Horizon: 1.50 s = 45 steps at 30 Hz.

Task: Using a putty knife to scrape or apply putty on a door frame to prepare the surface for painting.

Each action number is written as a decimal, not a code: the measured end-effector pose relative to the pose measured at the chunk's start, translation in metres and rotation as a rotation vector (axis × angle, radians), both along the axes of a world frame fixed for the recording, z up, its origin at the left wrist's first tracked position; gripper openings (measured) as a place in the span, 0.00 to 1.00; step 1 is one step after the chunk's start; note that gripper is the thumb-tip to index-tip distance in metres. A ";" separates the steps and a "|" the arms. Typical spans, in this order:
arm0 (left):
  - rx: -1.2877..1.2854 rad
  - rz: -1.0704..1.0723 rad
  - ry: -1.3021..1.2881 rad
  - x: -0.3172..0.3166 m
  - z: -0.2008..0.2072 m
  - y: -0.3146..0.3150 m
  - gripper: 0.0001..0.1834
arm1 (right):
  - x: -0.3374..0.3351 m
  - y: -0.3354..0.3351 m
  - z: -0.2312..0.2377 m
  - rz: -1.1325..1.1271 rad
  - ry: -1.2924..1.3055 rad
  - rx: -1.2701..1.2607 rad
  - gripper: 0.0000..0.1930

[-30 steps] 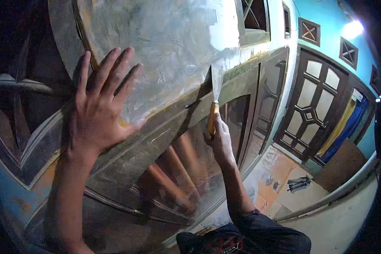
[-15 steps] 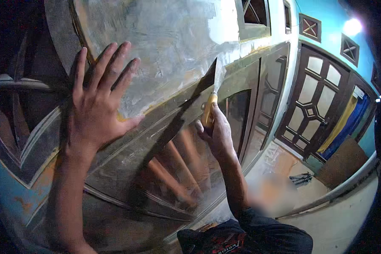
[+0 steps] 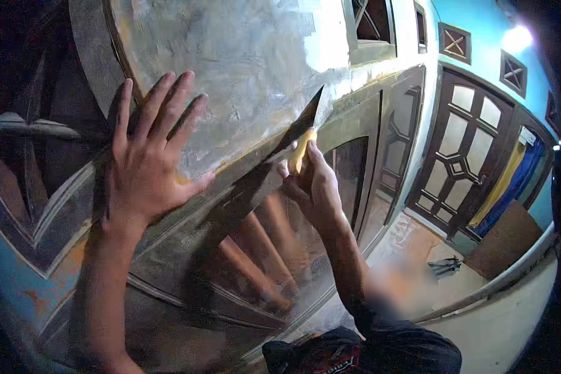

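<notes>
My left hand (image 3: 148, 169) lies with its fingers spread over the edge where the patchy grey wall (image 3: 230, 59) meets a wooden frame (image 3: 187, 215). In my right hand (image 3: 321, 187) is a putty knife (image 3: 303, 149), gripped by its yellow handle. Its thin blade (image 3: 320, 112) points up toward the seam between wall and frame, seen nearly edge-on. A long dark shadow falls beside it, so I cannot tell whether the blade touches the surface.
Curved wooden slats (image 3: 255, 252) fill an arch below my hands. Farther right stand a brown panelled door (image 3: 458, 156), a blue and yellow curtain (image 3: 511, 181) and a brown board (image 3: 503, 240). A small vent window (image 3: 373, 28) sits above. A bright lamp (image 3: 517, 38) shines at upper right.
My right hand has shifted slightly left and down with the putty knife, whose blade has turned more edge-on. My left hand keeps its spread pose against the surface.
</notes>
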<state>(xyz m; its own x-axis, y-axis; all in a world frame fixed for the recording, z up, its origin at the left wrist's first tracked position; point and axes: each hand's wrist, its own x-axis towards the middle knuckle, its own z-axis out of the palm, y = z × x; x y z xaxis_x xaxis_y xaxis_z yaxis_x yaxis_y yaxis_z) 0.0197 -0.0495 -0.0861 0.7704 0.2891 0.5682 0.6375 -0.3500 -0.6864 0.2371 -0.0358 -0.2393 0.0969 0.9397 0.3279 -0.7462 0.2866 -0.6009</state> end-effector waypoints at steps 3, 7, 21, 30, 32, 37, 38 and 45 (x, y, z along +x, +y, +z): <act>-0.001 0.008 0.000 -0.001 -0.001 -0.001 0.50 | -0.008 -0.004 0.007 -0.022 0.086 -0.027 0.16; 0.019 0.013 0.015 0.001 0.001 -0.001 0.51 | 0.016 0.011 0.006 -0.075 0.015 0.044 0.17; -0.014 -0.003 0.018 -0.001 -0.003 0.004 0.51 | 0.011 -0.003 0.011 -0.028 0.027 -0.071 0.16; -0.008 0.018 0.023 -0.001 0.000 0.002 0.53 | 0.018 -0.003 0.019 0.005 0.026 0.022 0.14; -0.010 0.013 0.021 0.001 0.000 0.001 0.53 | 0.032 0.019 0.022 -0.086 0.032 0.060 0.15; -0.008 0.013 0.022 0.000 -0.002 0.007 0.53 | 0.017 0.003 0.017 0.006 0.015 -0.107 0.16; -0.002 0.021 0.023 0.002 0.000 0.002 0.53 | 0.023 0.004 0.017 -0.028 0.004 -0.037 0.15; -0.011 -0.001 -0.001 0.001 -0.001 0.003 0.49 | 0.024 0.003 0.019 -0.020 0.101 -0.063 0.16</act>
